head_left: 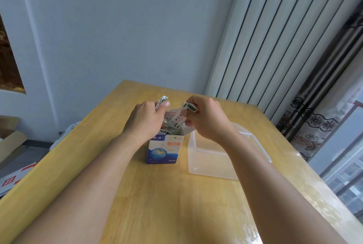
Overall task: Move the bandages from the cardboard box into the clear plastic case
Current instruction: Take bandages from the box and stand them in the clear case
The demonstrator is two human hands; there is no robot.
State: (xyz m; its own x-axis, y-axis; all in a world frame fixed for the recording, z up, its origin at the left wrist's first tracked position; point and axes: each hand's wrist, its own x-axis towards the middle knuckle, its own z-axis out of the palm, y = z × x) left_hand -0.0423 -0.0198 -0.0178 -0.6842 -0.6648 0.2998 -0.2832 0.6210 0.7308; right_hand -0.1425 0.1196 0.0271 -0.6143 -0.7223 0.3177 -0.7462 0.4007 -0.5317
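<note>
Our right hand point(206, 118) pinches a small sheaf of wrapped bandages point(179, 118) between thumb and curled fingers, just right of the frame's centre; the strips slant down toward the mouth of the cardboard box point(165, 150), their lower ends at or just above its rim. Our left hand point(145, 120) sits just beside it, fingers curled round a thin bundle of wrappers point(161, 102) that pokes up past the thumb, while the heel of that hand hangs over the box's left edge. Whether it also steadies the box, we cannot tell.

The box stands upright in the middle of the frame, flaps open, and more bandages show packed inside it between our two hands. Just to its right, near but seemingly not touching, lies the clear plastic case point(198, 163), open to the top; our right forearm crosses over it. What we can see of its floor looks bare, though the arm hides part of it.

Both stand on a pale wooden table point(176, 204), with a grey wall above and a ribbed radiator panel point(265, 47) at the upper right.

We judge the task barely begun: two handfuls are lifted, nothing visibly delivered, and much remains in the box.
</note>
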